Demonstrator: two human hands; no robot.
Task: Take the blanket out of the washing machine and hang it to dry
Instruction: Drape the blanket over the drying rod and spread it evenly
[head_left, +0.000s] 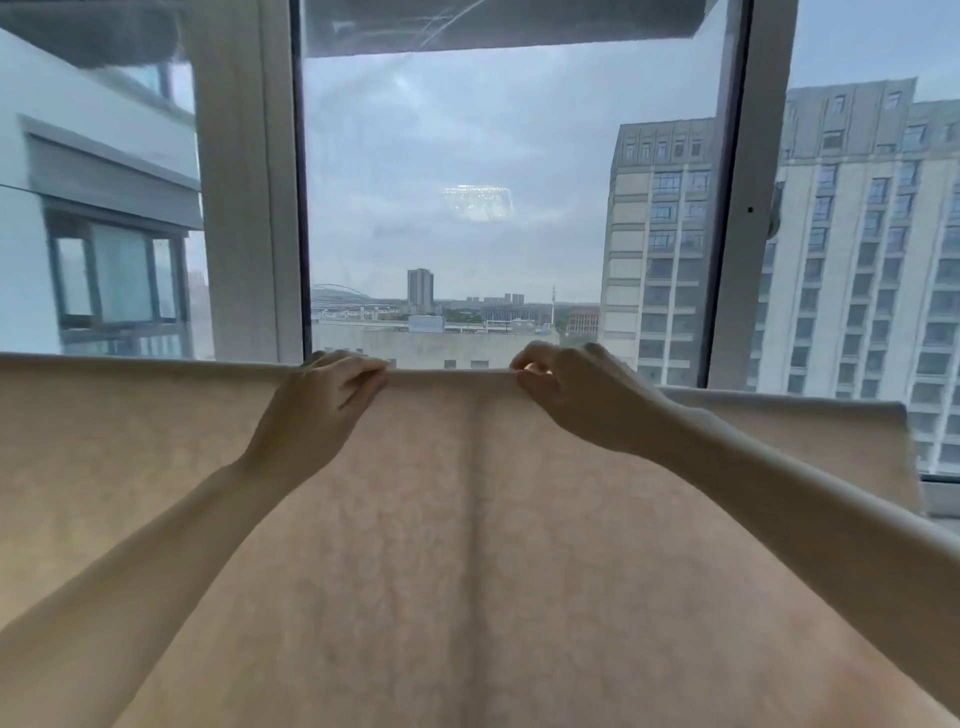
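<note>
Blanket (467, 519): a pale beige, faintly patterned cloth hung spread across the lower half of the view in front of the window (467, 182), its top edge running straight from the left border to past the middle — what it hung over could not be seen.
Crease: a darker vertical line ran down the cloth between the two arms.
Left hand (322, 400): it lay on the near face of the blanket just under the top edge, fingers curled over that edge and pinching it.
Right hand (566, 395): it gripped the same top edge a little to the right, thumb and curled fingers closed on the fold — near the left hand but not touching it.
Right side: a second part of the cloth hung lower and farther back.
Outside: tall apartment blocks (857, 260) and grey sky.
</note>
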